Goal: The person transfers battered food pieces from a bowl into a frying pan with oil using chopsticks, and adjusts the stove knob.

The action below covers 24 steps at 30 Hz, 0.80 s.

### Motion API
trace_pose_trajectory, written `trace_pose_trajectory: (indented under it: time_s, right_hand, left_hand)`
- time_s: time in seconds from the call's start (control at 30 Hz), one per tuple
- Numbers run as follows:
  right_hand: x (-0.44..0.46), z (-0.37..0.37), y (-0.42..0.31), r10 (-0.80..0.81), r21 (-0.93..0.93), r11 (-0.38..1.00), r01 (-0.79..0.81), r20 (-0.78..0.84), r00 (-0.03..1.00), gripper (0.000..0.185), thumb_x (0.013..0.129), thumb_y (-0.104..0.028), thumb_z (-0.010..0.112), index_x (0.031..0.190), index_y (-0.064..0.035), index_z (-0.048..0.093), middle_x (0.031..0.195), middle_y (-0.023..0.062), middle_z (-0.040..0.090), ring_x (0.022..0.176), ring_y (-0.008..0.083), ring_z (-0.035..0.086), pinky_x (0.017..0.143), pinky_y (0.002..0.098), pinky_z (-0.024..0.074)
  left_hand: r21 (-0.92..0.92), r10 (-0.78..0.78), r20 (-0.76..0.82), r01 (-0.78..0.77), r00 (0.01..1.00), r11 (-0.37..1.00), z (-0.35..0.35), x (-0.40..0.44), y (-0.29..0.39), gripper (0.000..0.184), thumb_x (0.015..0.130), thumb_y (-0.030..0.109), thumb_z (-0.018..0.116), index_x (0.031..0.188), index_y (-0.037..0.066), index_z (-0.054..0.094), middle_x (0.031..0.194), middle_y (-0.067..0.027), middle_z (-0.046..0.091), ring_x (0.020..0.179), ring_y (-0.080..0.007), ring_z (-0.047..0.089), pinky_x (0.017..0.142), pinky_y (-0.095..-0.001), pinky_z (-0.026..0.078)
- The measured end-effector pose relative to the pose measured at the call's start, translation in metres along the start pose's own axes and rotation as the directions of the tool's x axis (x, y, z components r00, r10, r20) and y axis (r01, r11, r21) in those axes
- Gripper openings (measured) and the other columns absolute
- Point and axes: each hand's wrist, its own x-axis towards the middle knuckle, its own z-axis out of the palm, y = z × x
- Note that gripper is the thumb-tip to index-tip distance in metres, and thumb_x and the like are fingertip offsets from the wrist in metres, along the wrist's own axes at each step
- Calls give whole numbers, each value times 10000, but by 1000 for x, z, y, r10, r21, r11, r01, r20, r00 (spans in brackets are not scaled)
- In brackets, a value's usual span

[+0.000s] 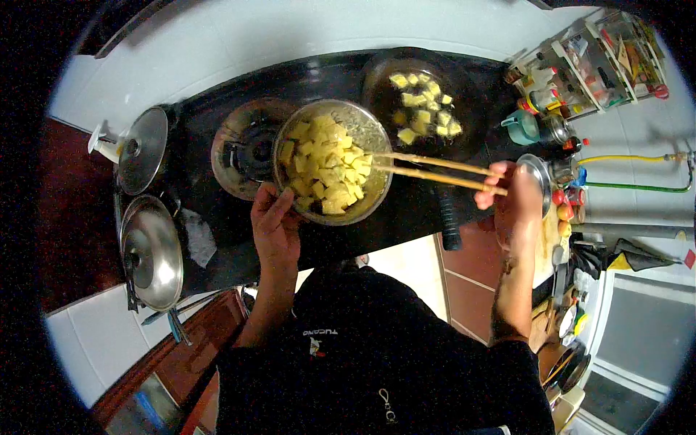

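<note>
My left hand (275,221) grips the near left rim of a round metal bowl (384,183), its thumb over the edge. Yellow cubes of food (330,163) are heaped inside the bowl. My right hand (513,199), partly blurred, is closed round a pair of long chopsticks (442,174) whose tips reach in among the cubes at the bowl's right side. Behind and to the right, a dark frying pan (377,83) holds several more yellow pieces (424,105), spread out. The pan's black handle (450,223) points toward me, between the bowl and my right hand.
A gas burner (254,156) lies left of the bowl. Farther left stand two lidded pans, with a metal lid (152,254) and a glass lid (143,151). Bottles and a teal container (520,127) stand at right by a rack (598,65). A cutting board (549,246) lies right.
</note>
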Motion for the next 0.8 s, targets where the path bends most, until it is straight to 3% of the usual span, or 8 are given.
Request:
trace_pose_trajectory:
  time_s: [0.13,0.23,0.33,0.47,0.57,0.63,0.7,0.8]
  right_hand:
    - [-14,-3,-1,18,-92,996,-11,80,997,298,905,-219,405,923,49,534,879,145,583,597,196,602,528,267,507]
    - [-18,5,10,10,-142,990,8,127,992,253,897,-190,432,921,45,525,893,134,562,620,181,601,539,259,504]
    - [-24,13,23,-112,-142,981,134,151,982,236,890,-169,446,879,50,533,854,126,541,627,166,592,547,242,497]
    - [-31,16,26,-364,-290,866,406,189,912,221,887,-129,436,833,55,547,830,126,534,622,178,590,550,238,502]
    - [-27,5,27,-427,-309,827,469,197,883,212,884,-111,426,845,58,549,821,129,530,633,185,588,559,249,520]
    - [-27,7,25,-419,-246,863,441,139,897,224,882,-128,438,847,66,545,807,129,522,655,198,587,559,258,528]
    - [-27,6,24,-407,-233,877,420,101,908,229,882,-136,443,848,68,542,796,125,517,667,202,587,554,251,525]
    - [-25,-1,21,-287,-20,958,287,-38,957,261,884,-183,453,853,65,526,773,135,527,581,212,567,522,311,524]
  left_hand:
    - [64,25,155,-35,988,997,-3,1,0,79,762,21,545,743,62,481,778,-12,558,691,-109,544,615,-257,467]
    - [56,22,133,-30,991,998,12,-4,5,70,757,20,547,756,53,486,769,-13,558,685,-107,541,615,-245,455]
    - [65,56,215,-71,975,995,6,0,-3,59,759,25,548,772,52,497,767,-12,559,681,-104,541,596,-229,440]
    - [62,16,192,-28,981,998,8,-1,-6,72,754,21,556,780,59,502,760,-7,556,676,-99,538,575,-221,426]
    - [75,2,134,-12,991,997,8,0,-10,87,749,24,568,774,71,498,744,0,551,665,-87,531,560,-212,418]
    - [103,-49,39,44,998,994,13,-4,-9,101,746,28,576,764,81,493,722,9,544,649,-76,525,547,-202,409]
    - [88,-71,86,64,994,994,6,-2,-12,105,747,37,580,755,89,489,705,18,535,634,-69,519,536,-192,404]
    - [63,-97,82,92,992,994,5,1,-14,115,751,46,580,743,99,479,685,26,521,613,-68,517,525,-188,409]
